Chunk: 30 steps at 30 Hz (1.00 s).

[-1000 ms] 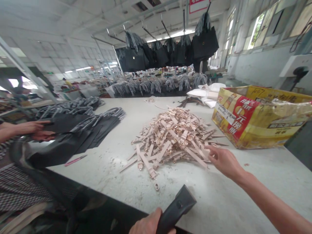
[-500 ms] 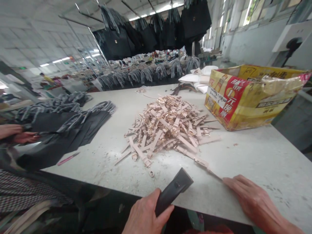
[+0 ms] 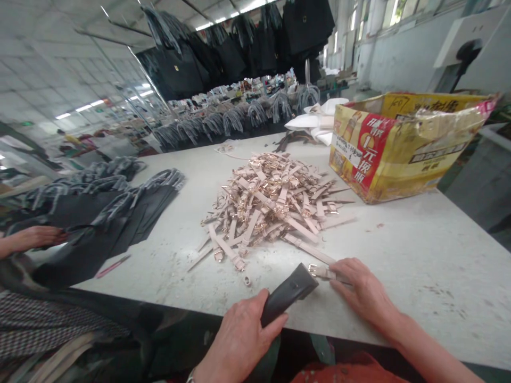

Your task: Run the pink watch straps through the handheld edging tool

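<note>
In the head view, low in the frame, the left hand (image 3: 239, 332) holds its grip closed around a dark flat-headed handheld tool (image 3: 288, 294). The right hand (image 3: 364, 294), lower right, pinches one pale pink buckled strap (image 3: 324, 273) against the white worn surface (image 3: 419, 255), just below the heap of pink straps (image 3: 271, 205) at centre.

Bare table (image 3: 419, 255) right of strap pile (image 3: 271, 205); yellow box (image 3: 403, 143) blocks beyond.

Pink buckled strap (image 3: 325, 273) flat beside black tool (image 3: 288, 294).
</note>
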Tool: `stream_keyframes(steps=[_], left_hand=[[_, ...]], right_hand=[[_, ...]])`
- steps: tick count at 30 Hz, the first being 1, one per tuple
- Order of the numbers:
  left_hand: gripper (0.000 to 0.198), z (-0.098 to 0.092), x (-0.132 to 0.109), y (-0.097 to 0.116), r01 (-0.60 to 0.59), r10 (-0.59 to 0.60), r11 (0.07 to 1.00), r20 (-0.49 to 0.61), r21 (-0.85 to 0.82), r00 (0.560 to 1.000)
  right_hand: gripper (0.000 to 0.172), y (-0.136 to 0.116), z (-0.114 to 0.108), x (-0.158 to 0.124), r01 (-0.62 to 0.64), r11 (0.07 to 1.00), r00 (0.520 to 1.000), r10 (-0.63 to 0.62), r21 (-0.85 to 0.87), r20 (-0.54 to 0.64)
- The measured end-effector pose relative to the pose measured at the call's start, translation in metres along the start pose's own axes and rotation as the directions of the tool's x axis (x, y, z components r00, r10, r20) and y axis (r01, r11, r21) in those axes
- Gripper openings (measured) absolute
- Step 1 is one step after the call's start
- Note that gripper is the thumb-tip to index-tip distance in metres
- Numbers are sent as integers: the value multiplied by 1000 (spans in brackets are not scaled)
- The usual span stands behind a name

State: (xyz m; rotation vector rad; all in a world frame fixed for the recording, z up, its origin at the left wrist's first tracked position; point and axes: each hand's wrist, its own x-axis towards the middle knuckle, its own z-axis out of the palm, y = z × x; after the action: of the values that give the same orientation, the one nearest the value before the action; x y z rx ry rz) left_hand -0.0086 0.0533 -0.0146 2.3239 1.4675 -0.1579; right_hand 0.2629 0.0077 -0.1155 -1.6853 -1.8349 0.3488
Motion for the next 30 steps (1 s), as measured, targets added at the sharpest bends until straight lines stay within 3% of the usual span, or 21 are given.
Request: stream_keyframes(steps=[6,14,30], left_hand=[[37,-13,12,7,-76,74,993,28,94,997],[29,-17,18,22,-154,144,972,65,176,987],[34,-27,28,36,-209,186,965,146,157,972]], right_hand=[[14,1,3,-2,30,993,999,-28,111,-18],[21,-6,-9,0,59,975,995,-74,212,64],[24,2,-22,-11,70,988,990,-85,135,112]])
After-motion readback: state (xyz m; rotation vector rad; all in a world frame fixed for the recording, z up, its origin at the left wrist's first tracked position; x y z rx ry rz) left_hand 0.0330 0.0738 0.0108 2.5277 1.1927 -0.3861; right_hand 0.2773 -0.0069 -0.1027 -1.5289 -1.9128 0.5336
